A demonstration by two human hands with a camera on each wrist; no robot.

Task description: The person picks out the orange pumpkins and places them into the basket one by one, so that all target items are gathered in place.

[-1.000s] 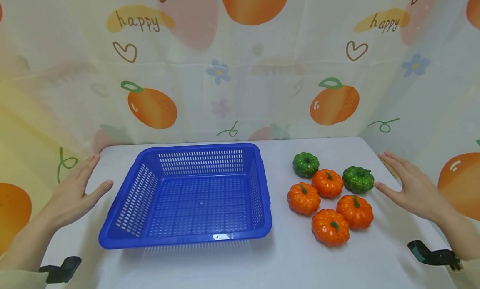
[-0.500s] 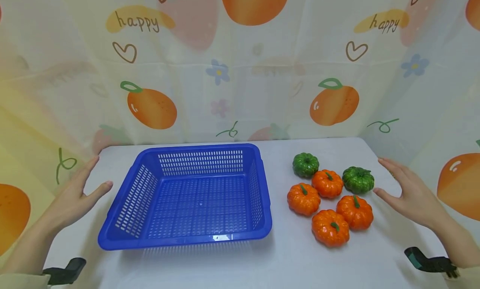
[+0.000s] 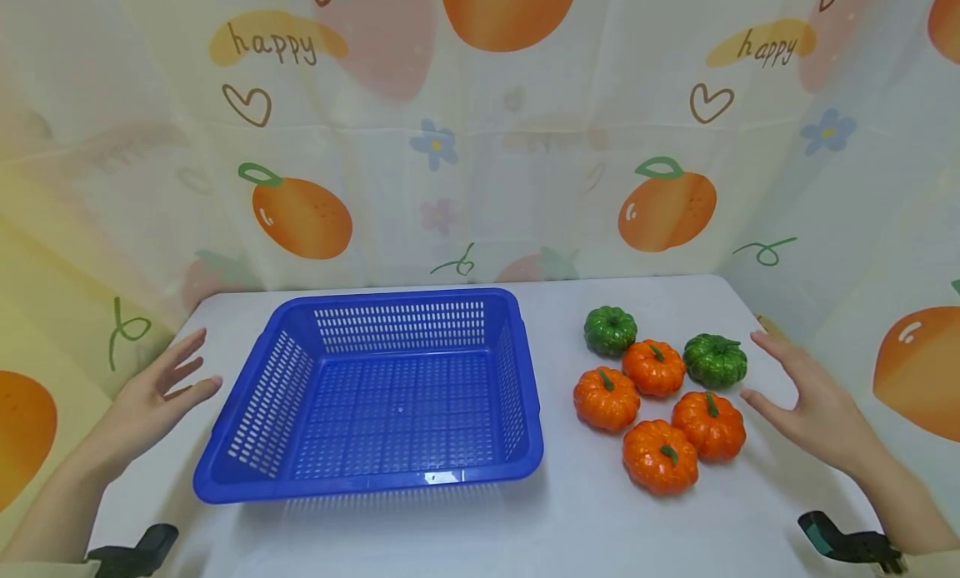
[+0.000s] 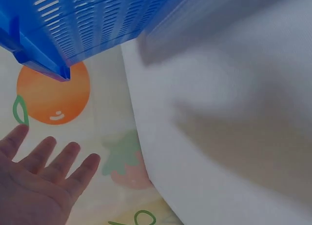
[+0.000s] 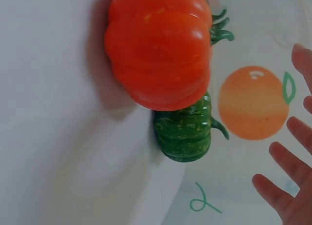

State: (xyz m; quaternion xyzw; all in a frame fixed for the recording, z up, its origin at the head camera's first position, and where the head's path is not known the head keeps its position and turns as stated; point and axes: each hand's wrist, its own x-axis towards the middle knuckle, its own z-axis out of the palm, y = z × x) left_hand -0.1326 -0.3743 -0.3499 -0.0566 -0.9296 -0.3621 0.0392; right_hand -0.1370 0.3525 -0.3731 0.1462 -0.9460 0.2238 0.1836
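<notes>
A blue plastic basket (image 3: pixel 405 411) with slotted walls stands on the white table, nothing inside it. To its right lie several small pumpkins: orange ones such as the front orange pumpkin (image 3: pixel 660 457), plus two green ones, the rear green pumpkin (image 3: pixel 611 331) and the right green pumpkin (image 3: pixel 715 361). My left hand (image 3: pixel 150 407) hovers left of the basket, fingers spread and holding nothing. Beside the right green pumpkin, my right hand (image 3: pixel 821 411) is held in the air, apart from it, fingers loosely extended. In the right wrist view an orange pumpkin (image 5: pixel 161 49) partly covers a green pumpkin (image 5: pixel 185 132).
A curtain (image 3: pixel 525 170) printed with oranges, hearts and "happy" hangs behind and along both sides of the white table (image 3: pixel 585 528). Dark straps, including the left wrist strap (image 3: pixel 135 551), sit on both wrists.
Both hands have shifted slightly; the right one has come lower and a little inward, and the left fingers have spread apart more. Basket and pumpkins stay in place.
</notes>
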